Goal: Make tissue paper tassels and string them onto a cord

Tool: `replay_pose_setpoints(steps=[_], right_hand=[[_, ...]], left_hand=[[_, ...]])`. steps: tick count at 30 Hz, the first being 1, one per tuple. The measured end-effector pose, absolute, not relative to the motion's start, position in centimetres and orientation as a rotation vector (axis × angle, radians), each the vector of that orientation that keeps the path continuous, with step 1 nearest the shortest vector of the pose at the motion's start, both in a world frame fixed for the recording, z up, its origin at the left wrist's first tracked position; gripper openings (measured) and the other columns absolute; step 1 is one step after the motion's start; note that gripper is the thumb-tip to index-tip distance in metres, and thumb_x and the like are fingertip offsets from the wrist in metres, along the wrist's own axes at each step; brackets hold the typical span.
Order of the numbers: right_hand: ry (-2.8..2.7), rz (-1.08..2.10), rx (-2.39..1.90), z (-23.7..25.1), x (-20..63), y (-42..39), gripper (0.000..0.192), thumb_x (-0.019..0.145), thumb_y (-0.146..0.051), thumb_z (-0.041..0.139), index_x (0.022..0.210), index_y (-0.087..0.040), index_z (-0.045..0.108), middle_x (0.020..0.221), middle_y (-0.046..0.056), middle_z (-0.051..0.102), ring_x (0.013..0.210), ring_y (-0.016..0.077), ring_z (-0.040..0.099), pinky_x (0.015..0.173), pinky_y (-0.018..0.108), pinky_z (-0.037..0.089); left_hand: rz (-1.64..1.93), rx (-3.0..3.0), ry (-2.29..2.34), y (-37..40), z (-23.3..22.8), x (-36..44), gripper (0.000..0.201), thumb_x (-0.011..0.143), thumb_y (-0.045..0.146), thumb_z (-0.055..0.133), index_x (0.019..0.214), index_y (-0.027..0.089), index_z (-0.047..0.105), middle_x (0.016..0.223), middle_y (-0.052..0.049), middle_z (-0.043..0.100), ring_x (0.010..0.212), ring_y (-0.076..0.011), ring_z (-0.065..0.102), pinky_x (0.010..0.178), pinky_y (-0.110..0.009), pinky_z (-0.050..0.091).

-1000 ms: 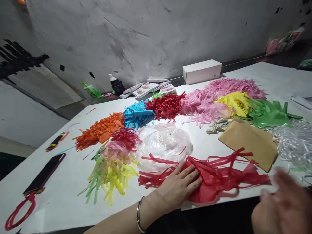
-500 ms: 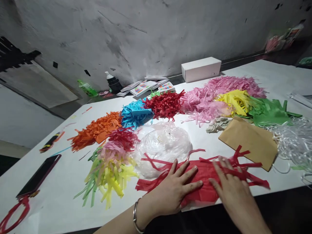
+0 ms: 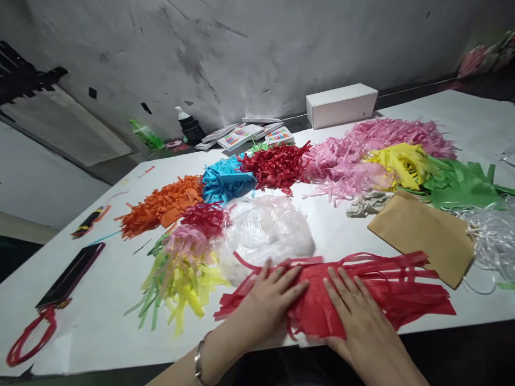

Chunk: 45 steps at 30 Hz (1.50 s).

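Note:
A red tissue paper sheet with fringed strips at both ends (image 3: 317,305) lies flat along the table's front edge. My left hand (image 3: 269,300) rests on its left part with fingers spread. On the middle of the sheet lies my right hand (image 3: 358,316), palm down, its fingers stretched out. Just behind the red paper is a crumpled clear plastic bag (image 3: 265,230), with a small ring-shaped thing on it. Left of that bag a tassel of red, pink, yellow and green strips (image 3: 189,257) is spread out.
Fringed paper piles curve behind: orange (image 3: 164,203), blue (image 3: 225,185), dark red (image 3: 277,166), pink (image 3: 346,166), yellow (image 3: 402,163) and green (image 3: 462,182). A brown envelope (image 3: 422,230) and white strings (image 3: 494,236) lie right. A phone (image 3: 72,273) and cutter (image 3: 88,221) lie left; a white box (image 3: 341,107) stands behind.
My right hand has shifted left onto the middle of the red paper, and my left hand has moved slightly left. The right-hand strips now lie flatter and straighter. The view has shifted a little.

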State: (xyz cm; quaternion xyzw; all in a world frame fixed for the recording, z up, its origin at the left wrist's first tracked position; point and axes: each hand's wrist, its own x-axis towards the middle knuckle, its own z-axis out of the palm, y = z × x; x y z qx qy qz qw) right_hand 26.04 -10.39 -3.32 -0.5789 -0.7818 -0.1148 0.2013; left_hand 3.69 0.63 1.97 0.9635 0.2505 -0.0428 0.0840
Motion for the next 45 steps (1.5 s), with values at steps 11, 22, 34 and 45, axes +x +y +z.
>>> replay_pose_setpoints(steps=[11,22,34,45], right_hand=[[-2.168,-0.372,-1.647,-3.4,27.0,-11.3,0.075,0.093,-0.060,0.046,0.142,-0.003,0.047,0.151,0.020,0.045,0.142,0.0377,0.034,0.109,0.051,0.030],[-2.223,-0.227,-1.352,-3.3,29.1,-12.2,0.050,0.084,-0.002,0.047,0.132,-0.011,0.058,0.141,0.012,0.059,0.141,0.0321,0.041,0.108,0.045,0.037],[-1.774,-0.225,-1.816,-1.4,26.7,-9.0,0.017,0.095,-0.020,0.053,0.080,-0.020,0.061,0.074,0.003,0.064,0.077,0.0219,0.058,0.079,0.040,0.038],[-1.769,-0.281,-1.923,-1.5,26.9,-8.8,0.016,0.096,-0.025,0.053,0.081,-0.021,0.057,0.072,0.002,0.063,0.076,0.0238,0.060,0.079,0.042,0.038]], left_hand=[[0.200,2.854,1.038,-3.0,5.1,-0.7,0.066,0.082,0.007,0.050,0.146,0.025,0.045,0.157,-0.013,0.040,0.146,-0.0330,0.033,0.117,-0.062,0.027],[0.623,2.591,0.743,-4.1,1.1,6.1,0.027,0.096,0.006,0.044,0.116,0.016,0.061,0.111,-0.010,0.073,0.100,-0.0229,0.063,0.095,-0.039,0.050],[0.096,2.418,1.153,1.7,3.0,8.0,0.016,0.094,0.018,0.055,0.079,0.018,0.060,0.079,-0.004,0.069,0.069,-0.0183,0.062,0.061,-0.027,0.044],[-0.112,2.416,1.161,4.1,3.1,9.3,0.016,0.094,0.029,0.060,0.082,0.019,0.061,0.073,-0.003,0.070,0.064,-0.0194,0.065,0.055,-0.026,0.036]])
